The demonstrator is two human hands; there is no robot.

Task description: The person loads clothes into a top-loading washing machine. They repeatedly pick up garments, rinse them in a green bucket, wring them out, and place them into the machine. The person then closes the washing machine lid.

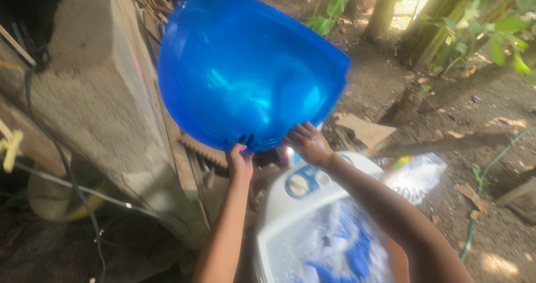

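Both hands were up on the big blue basin [245,65], held tipped on edge above the white washing machine [312,227]. Left hand [240,163] was clamped on the basin's lower rim, fingertips curled over the edge. Right hand [309,143] gripped the same rim just beside it, fingers wrapped on the plastic. Basin's round underside faced the camera; motion blur made it hard to tell if anything was inside.

Machine's open tub sat directly below the basin, holding water with blue and white laundry [340,255]. Round control dial [298,185] on the blue panel at the machine's far edge. A white plastic bag [416,177] with some coloured print lay on the ground right of the machine. A flat cardboard piece [365,131] lay just beyond the machine.

Rough concrete wall [95,87] left of the machine, black cable [72,177] running down along it. Bare dirt ground [480,121], outdoors, green hose [486,177] far right, tree trunks [385,6] behind.
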